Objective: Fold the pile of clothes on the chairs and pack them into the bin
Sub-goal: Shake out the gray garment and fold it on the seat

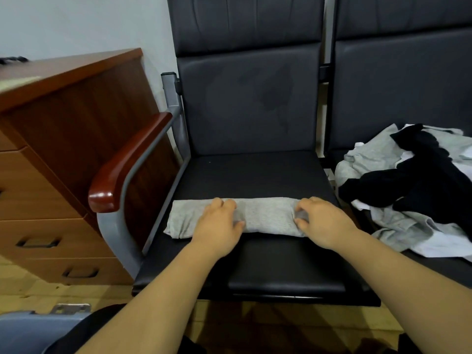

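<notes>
Across the front half of the black padded chair seat (255, 175), a light grey garment (267, 217), folded into a long narrow band and lying flat from left to right. Its left end close to the seat's left edge, its right end short of the right edge.

Left hand (219, 226) on the band a little left of its middle, fingers curled over the far edge, thumb at the near edge, cloth pinched between them. Right hand (321, 223) at the band's right end, fingers bent down onto the top layer, thumb pressed in from the near side, clamped on that end. Both forearms bare, reaching in from the bottom of the view.

To the right, on the second chair (398, 98), the unfolded pile of clothes (408, 185): grey, black and white pieces tangled together, spread over the seat, apart from the folded band.

At the lower left corner, part of a blue-grey bin (25, 333) on the floor; contents hidden.

Left of the seat, a glossy red-brown armrest (127, 162) on a grey metal frame, and beyond it a wooden drawer cabinet (51, 175) against a pale wall (76, 21).
</notes>
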Demonstrator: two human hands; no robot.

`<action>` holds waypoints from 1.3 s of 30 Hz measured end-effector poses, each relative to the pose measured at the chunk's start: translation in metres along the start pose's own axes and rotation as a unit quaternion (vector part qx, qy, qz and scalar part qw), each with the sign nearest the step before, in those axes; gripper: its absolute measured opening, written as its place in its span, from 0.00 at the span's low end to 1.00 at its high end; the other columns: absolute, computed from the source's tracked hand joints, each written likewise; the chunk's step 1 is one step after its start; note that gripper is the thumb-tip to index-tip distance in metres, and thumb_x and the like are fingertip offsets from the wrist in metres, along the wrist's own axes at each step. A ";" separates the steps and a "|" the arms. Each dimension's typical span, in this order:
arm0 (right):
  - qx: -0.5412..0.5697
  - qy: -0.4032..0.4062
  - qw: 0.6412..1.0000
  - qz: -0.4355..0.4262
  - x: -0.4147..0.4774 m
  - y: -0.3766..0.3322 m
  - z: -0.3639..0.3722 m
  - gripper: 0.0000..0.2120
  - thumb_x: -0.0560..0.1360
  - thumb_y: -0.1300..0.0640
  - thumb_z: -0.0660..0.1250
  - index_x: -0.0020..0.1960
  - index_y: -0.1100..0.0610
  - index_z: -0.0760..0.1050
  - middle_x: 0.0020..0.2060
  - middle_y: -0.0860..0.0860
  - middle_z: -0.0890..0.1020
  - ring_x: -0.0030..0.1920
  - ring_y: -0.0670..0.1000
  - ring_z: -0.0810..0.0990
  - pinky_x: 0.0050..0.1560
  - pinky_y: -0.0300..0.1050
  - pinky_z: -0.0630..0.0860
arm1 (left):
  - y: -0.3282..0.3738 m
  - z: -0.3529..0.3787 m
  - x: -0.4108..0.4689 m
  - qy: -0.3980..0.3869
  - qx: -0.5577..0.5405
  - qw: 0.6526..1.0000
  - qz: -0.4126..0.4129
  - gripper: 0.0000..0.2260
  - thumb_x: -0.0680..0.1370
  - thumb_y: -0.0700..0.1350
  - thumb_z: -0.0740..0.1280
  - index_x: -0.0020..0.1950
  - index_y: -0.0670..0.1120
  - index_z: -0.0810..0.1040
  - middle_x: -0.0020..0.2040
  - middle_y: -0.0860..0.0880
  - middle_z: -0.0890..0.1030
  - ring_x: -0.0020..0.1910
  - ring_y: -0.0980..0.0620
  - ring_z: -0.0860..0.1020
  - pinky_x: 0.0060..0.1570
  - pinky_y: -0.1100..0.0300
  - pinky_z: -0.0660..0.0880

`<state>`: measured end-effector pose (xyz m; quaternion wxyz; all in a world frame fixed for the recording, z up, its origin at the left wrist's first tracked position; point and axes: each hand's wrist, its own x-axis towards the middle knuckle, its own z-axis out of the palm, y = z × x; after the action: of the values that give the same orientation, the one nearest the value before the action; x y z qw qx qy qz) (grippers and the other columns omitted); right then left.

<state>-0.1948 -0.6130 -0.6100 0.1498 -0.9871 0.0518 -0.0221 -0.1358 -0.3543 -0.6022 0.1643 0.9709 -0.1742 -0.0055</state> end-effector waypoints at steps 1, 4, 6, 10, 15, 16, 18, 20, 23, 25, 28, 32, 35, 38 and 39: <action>-0.002 -0.016 1.000 -0.005 -0.003 0.000 -0.002 0.12 0.80 0.47 0.65 0.61 0.50 0.78 0.55 0.50 0.77 0.56 0.53 0.78 0.56 0.48 0.76 | 0.004 0.004 -0.001 -0.011 -0.010 1.000 0.008 0.17 0.81 0.56 0.65 0.66 0.50 0.72 0.61 0.50 0.73 0.62 0.46 0.73 0.62 0.51 0.74; -0.043 -0.046 0.998 -0.020 -0.013 -0.007 -0.008 0.10 0.80 0.48 0.63 0.52 0.51 0.80 0.49 0.49 0.80 0.48 0.51 0.79 0.48 0.46 0.76 | 0.011 0.010 0.001 -0.024 0.014 1.000 0.007 0.15 0.81 0.60 0.62 0.59 0.51 0.73 0.57 0.51 0.77 0.59 0.46 0.74 0.62 0.50 0.71; -0.048 -0.091 0.994 -0.031 -0.023 -0.018 -0.012 0.12 0.78 0.48 0.62 0.43 0.52 0.79 0.41 0.49 0.81 0.42 0.51 0.80 0.43 0.49 0.78 | 0.012 0.009 0.006 -0.045 0.006 0.999 -0.002 0.18 0.80 0.62 0.60 0.61 0.52 0.73 0.60 0.51 0.78 0.63 0.47 0.73 0.67 0.47 0.66; 0.046 -0.208 0.973 -0.088 -0.046 -0.043 -0.011 0.13 0.79 0.53 0.63 0.45 0.59 0.83 0.40 0.55 0.84 0.41 0.54 0.82 0.44 0.50 0.79 | 0.012 0.013 0.012 -0.108 0.020 0.994 0.017 0.25 0.80 0.62 0.61 0.77 0.57 0.67 0.81 0.51 0.59 0.80 0.46 0.54 0.79 0.38 0.48; 0.079 -0.194 0.966 -0.154 -0.057 -0.052 -0.013 0.05 0.77 0.56 0.69 0.48 0.50 0.84 0.35 0.40 0.79 0.39 0.39 0.78 0.39 0.30 0.71 | 0.024 0.013 -0.014 -0.069 -0.069 0.993 -0.067 0.26 0.80 0.61 0.64 0.76 0.55 0.67 0.71 0.48 0.66 0.69 0.44 0.67 0.68 0.49 0.68; 0.079 -0.180 0.966 -0.165 -0.058 -0.050 -0.013 0.05 0.76 0.58 0.70 0.47 0.50 0.83 0.36 0.40 0.79 0.40 0.40 0.78 0.41 0.31 0.72 | 0.028 0.012 -0.022 -0.074 -0.118 0.987 -0.084 0.26 0.80 0.60 0.66 0.75 0.54 0.67 0.68 0.49 0.68 0.65 0.46 0.70 0.65 0.51 0.71; 0.077 -0.158 0.966 -0.188 -0.059 -0.047 -0.010 0.06 0.73 0.60 0.71 0.46 0.50 0.83 0.42 0.42 0.78 0.45 0.43 0.78 0.46 0.38 0.76 | 0.034 0.007 -0.040 -0.100 -0.214 0.966 -0.102 0.24 0.79 0.56 0.70 0.72 0.54 0.67 0.60 0.52 0.73 0.55 0.52 0.76 0.53 0.56 0.76; 0.076 -0.147 0.966 -0.200 -0.063 -0.045 -0.009 0.06 0.72 0.60 0.72 0.47 0.50 0.82 0.44 0.42 0.77 0.46 0.44 0.78 0.48 0.44 0.78 | 0.041 -0.001 -0.058 -0.134 -0.285 0.942 -0.119 0.22 0.79 0.52 0.71 0.68 0.55 0.65 0.53 0.56 0.75 0.48 0.58 0.77 0.42 0.62 0.75; 0.085 -0.172 0.964 -0.182 -0.072 -0.043 -0.014 0.10 0.70 0.54 0.74 0.49 0.50 0.76 0.42 0.44 0.75 0.43 0.47 0.75 0.43 0.47 0.75 | 0.045 -0.005 -0.085 -0.196 -0.392 0.883 -0.166 0.27 0.78 0.47 0.70 0.74 0.56 0.62 0.56 0.50 0.81 0.51 0.52 0.84 0.53 0.53 0.83; 0.092 -0.204 0.962 -0.154 -0.080 -0.043 -0.018 0.19 0.68 0.50 0.76 0.52 0.48 0.70 0.44 0.47 0.74 0.42 0.48 0.74 0.39 0.49 0.73 | 0.047 -0.005 -0.102 -0.264 -0.441 0.841 -0.169 0.30 0.79 0.45 0.69 0.73 0.65 0.57 0.59 0.46 0.82 0.51 0.49 0.86 0.59 0.50 0.82; 0.086 -0.241 0.959 -0.126 -0.092 -0.044 -0.022 0.31 0.65 0.45 0.80 0.57 0.46 0.63 0.51 0.46 0.71 0.48 0.48 0.75 0.45 0.50 0.78 | 0.051 -0.003 -0.120 -0.313 -0.459 0.821 -0.132 0.25 0.81 0.41 0.67 0.71 0.61 0.63 0.58 0.45 0.84 0.53 0.47 0.86 0.63 0.47 0.80; 0.020 -0.215 0.966 -0.144 -0.106 -0.044 -0.016 0.36 0.65 0.46 0.80 0.61 0.47 0.59 0.52 0.43 0.66 0.50 0.45 0.71 0.45 0.44 0.75 | 0.052 -0.003 -0.123 -0.290 -0.475 0.827 -0.080 0.18 0.77 0.32 0.68 0.61 0.50 0.80 0.55 0.45 0.86 0.55 0.50 0.84 0.59 0.53 0.78; -0.007 -0.127 0.980 -0.155 -0.113 -0.045 -0.002 0.28 0.70 0.53 0.77 0.61 0.50 0.62 0.53 0.47 0.69 0.51 0.48 0.70 0.47 0.48 0.75 | 0.048 -0.003 -0.122 -0.215 -0.454 0.863 -0.054 0.17 0.74 0.27 0.70 0.57 0.45 0.82 0.50 0.44 0.87 0.51 0.49 0.85 0.60 0.52 0.81; 0.030 -0.065 0.981 -0.179 -0.111 -0.042 0.010 0.17 0.72 0.56 0.73 0.56 0.51 0.69 0.50 0.47 0.74 0.51 0.51 0.72 0.46 0.51 0.75 | 0.045 -0.002 -0.120 -0.139 -0.320 0.937 -0.011 0.12 0.78 0.37 0.72 0.53 0.53 0.83 0.47 0.53 0.87 0.46 0.54 0.85 0.54 0.52 0.83; 0.052 -0.061 0.981 -0.175 -0.110 -0.040 0.010 0.13 0.73 0.57 0.72 0.54 0.51 0.71 0.48 0.47 0.75 0.49 0.51 0.72 0.45 0.52 0.75 | 0.044 -0.003 -0.119 -0.117 -0.260 0.958 0.005 0.10 0.79 0.41 0.72 0.52 0.57 0.83 0.46 0.55 0.86 0.44 0.56 0.84 0.50 0.53 0.83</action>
<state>-0.2997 -0.5606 -0.6106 0.1981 -0.9711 -0.1326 0.0095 -0.2624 -0.3519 -0.5908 0.3897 0.8863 -0.1893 -0.1636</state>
